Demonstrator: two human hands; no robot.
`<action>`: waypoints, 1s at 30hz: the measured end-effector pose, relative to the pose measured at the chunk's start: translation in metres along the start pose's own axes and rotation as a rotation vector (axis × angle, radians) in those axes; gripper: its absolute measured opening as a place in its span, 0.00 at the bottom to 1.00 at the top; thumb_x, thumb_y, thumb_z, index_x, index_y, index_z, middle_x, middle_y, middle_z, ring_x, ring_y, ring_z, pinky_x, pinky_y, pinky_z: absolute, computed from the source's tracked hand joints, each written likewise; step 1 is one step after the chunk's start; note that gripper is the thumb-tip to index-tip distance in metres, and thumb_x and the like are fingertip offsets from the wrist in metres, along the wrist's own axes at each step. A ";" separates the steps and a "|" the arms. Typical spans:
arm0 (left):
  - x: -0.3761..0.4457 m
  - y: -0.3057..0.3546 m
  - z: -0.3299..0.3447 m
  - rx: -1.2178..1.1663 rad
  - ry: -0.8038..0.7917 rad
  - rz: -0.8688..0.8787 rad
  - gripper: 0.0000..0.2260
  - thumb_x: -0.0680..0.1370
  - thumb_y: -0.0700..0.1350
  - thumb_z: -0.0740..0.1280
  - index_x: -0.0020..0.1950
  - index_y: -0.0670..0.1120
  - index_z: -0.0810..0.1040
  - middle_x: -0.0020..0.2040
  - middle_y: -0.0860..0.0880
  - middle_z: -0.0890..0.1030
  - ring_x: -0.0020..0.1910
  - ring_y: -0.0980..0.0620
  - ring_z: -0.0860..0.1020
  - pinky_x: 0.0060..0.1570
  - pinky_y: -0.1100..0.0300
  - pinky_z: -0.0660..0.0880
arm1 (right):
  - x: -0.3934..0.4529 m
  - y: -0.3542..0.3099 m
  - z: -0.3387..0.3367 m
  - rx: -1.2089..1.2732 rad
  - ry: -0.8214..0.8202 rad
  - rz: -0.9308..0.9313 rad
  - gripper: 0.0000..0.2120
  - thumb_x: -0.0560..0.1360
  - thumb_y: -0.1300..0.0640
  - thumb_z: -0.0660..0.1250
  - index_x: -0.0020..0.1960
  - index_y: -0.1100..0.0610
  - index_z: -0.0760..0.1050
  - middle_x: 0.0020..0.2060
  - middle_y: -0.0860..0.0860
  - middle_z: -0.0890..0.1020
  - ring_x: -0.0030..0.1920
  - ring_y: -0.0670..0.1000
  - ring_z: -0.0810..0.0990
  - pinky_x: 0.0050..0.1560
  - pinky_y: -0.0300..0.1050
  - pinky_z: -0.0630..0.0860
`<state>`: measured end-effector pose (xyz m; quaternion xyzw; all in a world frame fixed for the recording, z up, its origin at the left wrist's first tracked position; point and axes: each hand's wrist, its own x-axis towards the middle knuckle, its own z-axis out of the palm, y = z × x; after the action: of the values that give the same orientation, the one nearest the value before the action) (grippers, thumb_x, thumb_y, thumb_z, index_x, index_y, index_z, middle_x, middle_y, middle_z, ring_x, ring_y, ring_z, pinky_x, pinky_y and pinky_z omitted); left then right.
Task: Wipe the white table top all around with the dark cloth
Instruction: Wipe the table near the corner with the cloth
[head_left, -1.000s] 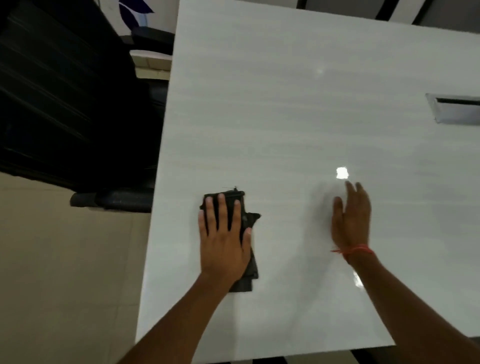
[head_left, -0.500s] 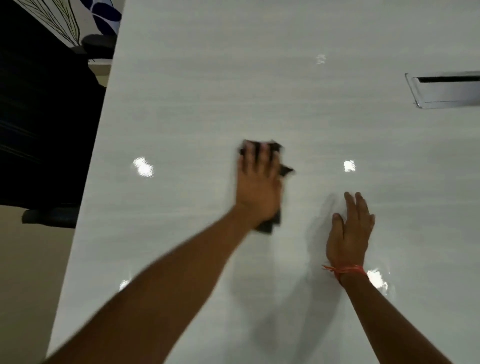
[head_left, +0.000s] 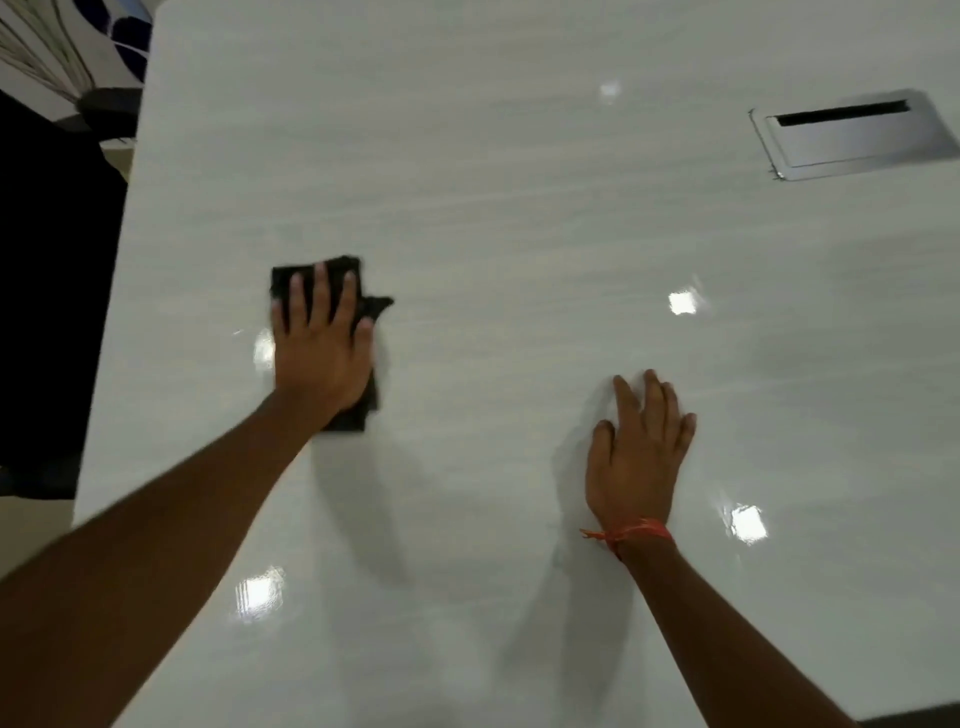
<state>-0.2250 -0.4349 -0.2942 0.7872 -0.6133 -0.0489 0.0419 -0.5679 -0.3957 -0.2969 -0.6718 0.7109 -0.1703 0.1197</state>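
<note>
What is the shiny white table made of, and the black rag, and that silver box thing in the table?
White table top: looks like glossy laminate or polished stone; it mirrors lights and shows faint streaks. I cannot tell which.
Dark cloth: soft fabric, matte, with a floppy, uneven edge.
Silver hatch: probably brushed metal, with a dull grey sheen.

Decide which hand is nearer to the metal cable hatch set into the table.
Right. The right hand lies flat below-left of the metal cable hatch; the left hand presses the dark cloth farther away, near the table's left edge.
</note>
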 end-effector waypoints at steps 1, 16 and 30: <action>0.022 0.024 0.006 -0.003 0.012 0.015 0.28 0.82 0.57 0.47 0.80 0.46 0.60 0.79 0.38 0.59 0.77 0.32 0.57 0.75 0.35 0.53 | 0.000 0.001 0.001 0.000 -0.003 0.002 0.26 0.77 0.53 0.53 0.74 0.55 0.67 0.77 0.57 0.62 0.79 0.58 0.55 0.78 0.61 0.45; -0.138 -0.066 -0.015 0.001 -0.059 0.223 0.27 0.81 0.52 0.50 0.80 0.45 0.60 0.80 0.42 0.57 0.79 0.37 0.56 0.73 0.38 0.58 | -0.005 -0.004 -0.002 -0.005 0.001 0.029 0.26 0.77 0.56 0.53 0.74 0.56 0.69 0.76 0.57 0.65 0.78 0.58 0.58 0.78 0.62 0.48; -0.121 0.105 0.013 -0.122 -0.035 0.673 0.26 0.83 0.51 0.52 0.81 0.48 0.56 0.81 0.43 0.53 0.80 0.39 0.50 0.76 0.38 0.50 | -0.003 0.001 0.000 0.013 0.039 -0.006 0.26 0.77 0.54 0.52 0.73 0.57 0.70 0.76 0.60 0.65 0.77 0.60 0.59 0.78 0.62 0.48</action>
<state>-0.3568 -0.3429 -0.2909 0.5360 -0.8351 -0.0824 0.0920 -0.5683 -0.3929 -0.2974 -0.6698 0.7098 -0.1885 0.1098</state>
